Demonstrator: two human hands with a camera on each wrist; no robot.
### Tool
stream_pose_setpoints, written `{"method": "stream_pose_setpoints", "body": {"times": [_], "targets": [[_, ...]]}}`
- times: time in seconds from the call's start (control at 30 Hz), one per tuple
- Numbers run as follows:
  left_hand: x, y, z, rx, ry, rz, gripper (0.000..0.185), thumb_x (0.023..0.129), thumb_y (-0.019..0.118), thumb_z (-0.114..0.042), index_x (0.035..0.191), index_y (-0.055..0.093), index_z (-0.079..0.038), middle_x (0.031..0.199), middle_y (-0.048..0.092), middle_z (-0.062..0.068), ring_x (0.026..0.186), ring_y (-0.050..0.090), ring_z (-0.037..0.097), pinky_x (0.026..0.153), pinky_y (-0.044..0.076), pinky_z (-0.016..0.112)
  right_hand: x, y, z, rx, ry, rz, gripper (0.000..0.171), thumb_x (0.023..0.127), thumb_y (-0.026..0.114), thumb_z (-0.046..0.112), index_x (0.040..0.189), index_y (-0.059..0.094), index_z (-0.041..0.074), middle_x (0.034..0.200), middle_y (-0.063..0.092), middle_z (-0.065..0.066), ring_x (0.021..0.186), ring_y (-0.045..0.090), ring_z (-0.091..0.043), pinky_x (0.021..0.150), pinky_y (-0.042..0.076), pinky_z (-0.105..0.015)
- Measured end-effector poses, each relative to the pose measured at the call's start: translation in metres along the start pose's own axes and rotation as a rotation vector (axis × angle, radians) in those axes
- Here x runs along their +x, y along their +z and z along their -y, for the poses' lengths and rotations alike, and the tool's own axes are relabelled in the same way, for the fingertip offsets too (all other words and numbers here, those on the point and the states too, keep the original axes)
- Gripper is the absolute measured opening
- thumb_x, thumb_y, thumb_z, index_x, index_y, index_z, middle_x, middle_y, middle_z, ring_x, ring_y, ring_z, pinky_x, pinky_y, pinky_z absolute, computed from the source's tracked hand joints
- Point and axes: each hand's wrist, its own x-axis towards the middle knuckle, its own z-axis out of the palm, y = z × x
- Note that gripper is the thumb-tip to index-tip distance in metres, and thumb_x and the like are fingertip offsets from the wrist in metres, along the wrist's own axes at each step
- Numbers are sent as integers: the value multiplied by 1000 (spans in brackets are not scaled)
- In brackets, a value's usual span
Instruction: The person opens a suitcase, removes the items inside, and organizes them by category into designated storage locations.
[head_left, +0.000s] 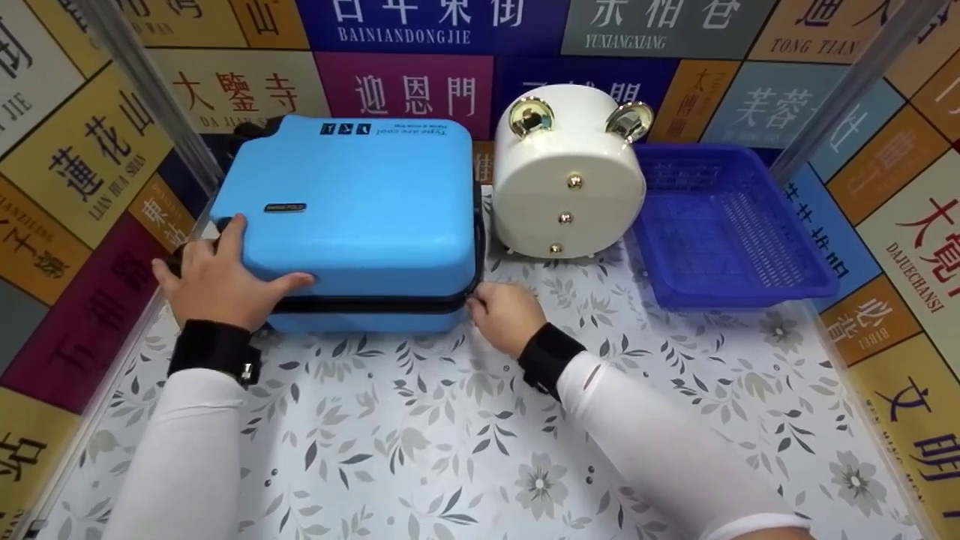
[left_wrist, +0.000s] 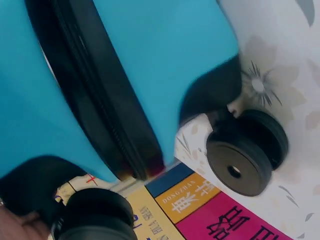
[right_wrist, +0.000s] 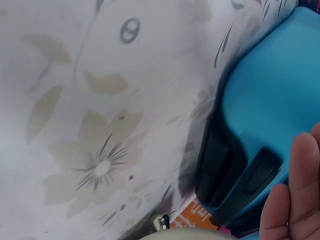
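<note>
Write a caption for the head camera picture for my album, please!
Two hands, left hand and right hand, hold a small blue suitcase beside a white round case and a blue basket.

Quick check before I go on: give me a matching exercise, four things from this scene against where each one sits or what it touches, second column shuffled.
Things:
1. blue suitcase
2. white round case
3. blue plastic basket
4. left hand

Places:
A. far right on the floral tabletop
B. resting on the suitcase's near left corner
C. lying flat at the left, black zipper band along its side
D. between the suitcase and the basket

Pairs: 1-C, 2-D, 3-A, 4-B
</note>
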Motion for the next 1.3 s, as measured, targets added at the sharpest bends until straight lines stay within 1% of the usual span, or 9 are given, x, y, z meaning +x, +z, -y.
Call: {"method": "stream_pose_setpoints", "body": {"times": [0.13,0.33,0.43,0.6,0.73,0.87,1.07,1.17,1.3], "targets": [[-12,2,-10,9,-41,-37,140,61,64,-102,172,20,-30,154,43,42,151,32,58,125,-4,79,3,2,2,23,32,-31,24,106,61,18,86,71,8,84,77,-9,84,74,-32,80,59,-48],[-27,2,-20,21,-67,-39,137,65,61,-102,172,19,-27,157,39,44,151,32,60,127,-3,77,11,1,1,25,97,-35,25,107,57,18,92,73,6,86,76,-11,83,73,-33,79,59,-48],[-32,0,-24,36,-69,-29,135,68,59,-101,172,20,-25,157,38,45,149,34,61,128,0,76,14,0,0,27,129,-37,25,107,56,19,97,74,5,91,77,-13,87,74,-34,82,59,-50],[-37,-1,-31,61,-78,-18,135,70,58,-100,173,16,-23,149,45,47,146,38,61,129,5,75,17,1,-1,23,143,-61,23,106,57,19,100,74,5,96,79,-14,92,75,-36,86,59,-51],[-42,-1,-35,70,-93,-24,134,72,59,-99,173,16,-22,145,47,48,144,40,61,129,7,74,17,2,0,30,147,-71,22,106,59,19,100,74,6,96,79,-13,91,75,-35,86,59,-50],[-44,-4,-33,67,-71,-8,132,74,58,-98,172,18,-18,145,47,49,141,43,62,129,8,73,18,6,3,25,130,-56,22,107,59,20,98,73,6,90,77,-11,85,74,-33,81,59,-48],[-40,-13,-24,49,9,22,120,81,71,-82,170,26,-14,146,50,45,136,47,61,125,19,75,19,10,7,36,127,-80,22,106,60,20,89,69,8,80,73,-8,75,71,-30,73,58,-46],[-40,-13,-24,57,9,22,120,81,72,-82,170,26,-16,147,50,44,135,49,59,122,25,75,20,11,6,54,144,-95,24,107,60,20,89,68,7,80,72,-9,74,70,-30,72,57,-47],[-43,-9,-30,79,-21,23,121,80,67,-87,170,25,-16,148,48,45,134,50,59,119,31,73,23,11,3,51,170,-103,23,108,59,22,95,69,7,85,74,-11,78,72,-32,74,58,-48]]}}
